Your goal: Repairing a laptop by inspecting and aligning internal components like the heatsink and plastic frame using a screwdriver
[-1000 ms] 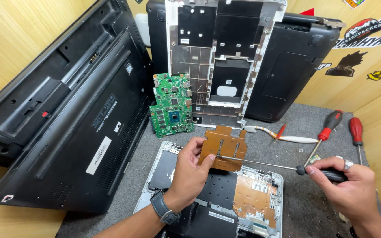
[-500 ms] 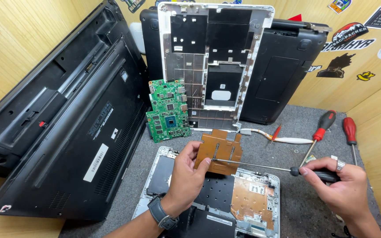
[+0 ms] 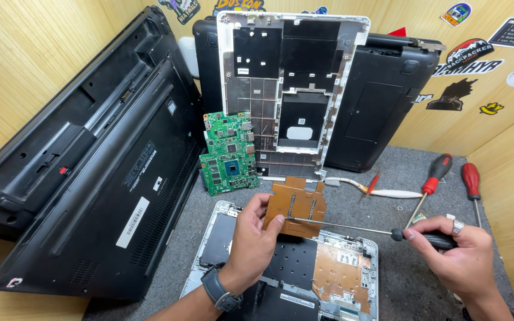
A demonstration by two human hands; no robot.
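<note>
My left hand (image 3: 256,238) pinches the near left edge of a copper-coloured heat plate (image 3: 295,205) and holds it tilted above an opened white laptop base (image 3: 369,261). In my right hand (image 3: 456,252) is a black-handled screwdriver (image 3: 340,226), gripped at the handle. Its long thin shaft lies level, and the tip meets the plate close to my left thumb. A dark watch sits on my left wrist. Copper foil covers the right part of the laptop base under the plate.
A green circuit board (image 3: 228,153) leans against a white laptop cover (image 3: 292,89) standing at the back wall. Black laptops (image 3: 90,178) lean at the left and behind (image 3: 382,113). Two red-handled screwdrivers (image 3: 435,175) lie on the grey mat at the right, beside a white cable (image 3: 382,191).
The view has dropped and drawn slightly nearer. Both hands keep their hold, and the copper plate and the screwdriver tip stay together.
</note>
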